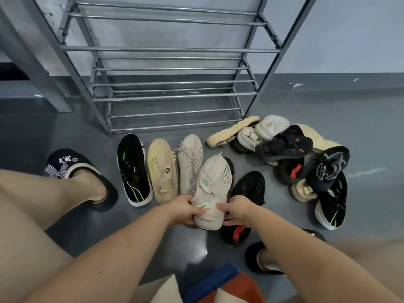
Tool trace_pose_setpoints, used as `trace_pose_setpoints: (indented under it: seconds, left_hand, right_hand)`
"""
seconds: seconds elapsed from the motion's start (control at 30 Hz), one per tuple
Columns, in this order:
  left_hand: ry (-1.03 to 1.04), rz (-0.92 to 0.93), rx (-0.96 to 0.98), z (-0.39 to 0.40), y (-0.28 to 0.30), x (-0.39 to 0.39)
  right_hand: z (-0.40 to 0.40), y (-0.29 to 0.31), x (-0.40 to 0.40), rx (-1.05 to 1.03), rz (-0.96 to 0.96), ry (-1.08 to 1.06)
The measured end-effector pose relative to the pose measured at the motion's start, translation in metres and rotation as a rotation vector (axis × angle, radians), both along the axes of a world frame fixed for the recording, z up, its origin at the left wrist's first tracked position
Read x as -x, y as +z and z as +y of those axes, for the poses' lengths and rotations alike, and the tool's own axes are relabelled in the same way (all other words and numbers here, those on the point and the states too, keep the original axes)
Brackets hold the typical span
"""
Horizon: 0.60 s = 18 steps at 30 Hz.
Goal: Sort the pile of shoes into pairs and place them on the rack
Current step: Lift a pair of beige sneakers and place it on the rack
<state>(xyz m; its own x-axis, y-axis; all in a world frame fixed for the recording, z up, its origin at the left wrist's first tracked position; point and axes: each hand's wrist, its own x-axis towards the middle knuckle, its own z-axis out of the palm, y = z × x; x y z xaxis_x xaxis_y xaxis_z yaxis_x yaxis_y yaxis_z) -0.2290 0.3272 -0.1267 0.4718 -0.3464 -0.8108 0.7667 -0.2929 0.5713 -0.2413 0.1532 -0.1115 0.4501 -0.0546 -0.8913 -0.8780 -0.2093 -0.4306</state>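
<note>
My left hand and my right hand both grip the heel end of a cream knit sneaker, toe pointing away. Its match, another cream knit sneaker, lies on the floor just to the left. Further left lie a beige sneaker and a black sneaker with green stripes. A black shoe with a red mark lies partly under the held sneaker and my right hand. The grey metal rack stands behind, its shelves bare.
A pile of shoes lies at the right: cream, white, black and a second black-and-green sneaker. My feet wear dark slippers, one at the left, one at the lower right. A grey post stands left of the rack.
</note>
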Motion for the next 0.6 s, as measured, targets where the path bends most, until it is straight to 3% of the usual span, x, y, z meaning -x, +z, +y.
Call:
trace_pose_setpoints:
  seconds: [0.27,0.47,0.6]
  left_hand:
    - [0.072,-0.051,0.052,-0.023,-0.016,0.002]
    - [0.112,-0.116,0.004,-0.028,-0.02,-0.024]
    - [0.167,-0.047,0.054,-0.032,-0.026,-0.04]
  right_hand:
    - [-0.027,-0.014,-0.005,-0.014,-0.003,-0.118]
    - [-0.024,-0.021,-0.018,-0.145,0.012,-0.165]
    - [-0.024,-0.033,-0.03,-0.129,-0.016,-0.23]
